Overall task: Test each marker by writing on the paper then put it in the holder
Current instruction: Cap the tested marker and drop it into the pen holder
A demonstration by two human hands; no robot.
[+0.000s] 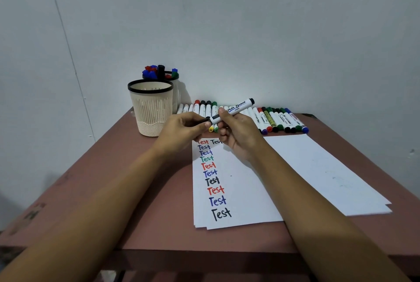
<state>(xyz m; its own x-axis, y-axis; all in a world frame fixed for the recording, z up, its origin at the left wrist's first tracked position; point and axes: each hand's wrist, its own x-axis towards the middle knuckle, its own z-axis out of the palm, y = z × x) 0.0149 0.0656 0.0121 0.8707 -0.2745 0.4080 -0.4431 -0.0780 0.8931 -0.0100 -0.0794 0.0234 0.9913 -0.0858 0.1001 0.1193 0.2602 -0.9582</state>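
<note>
Nearest me, my left forearm (109, 197) and right forearm (306, 202) come up from the bottom edge over a flat, matte, reddish-brown bench (113, 213) set against a pale wall (250, 20). White paper (245, 195) lies on it in a loose stack, its top sheet carrying a column of hand-lettered "Test" words in red, blue, green and black; a blank stack (322, 168) lies just to its right. At the far left stands the holder (151, 109), a round cream plastic cup with ribbed, slotted sides and a black rim, and just behind it a second cup (176, 93) with coloured caps showing above its rim. A row of markers (277, 120) lies side by side along the wall. My left hand (181, 129) and right hand (241, 132) meet above the paper's far edge, both gripping the marker (234, 110), a white cylinder with blue script lettering and black ends. Its long axis slants from lower left up to the right, tail toward the wall. Left fingers (206, 125) pinch the black cap end; right fingers (223, 112) wrap the barrel.
</note>
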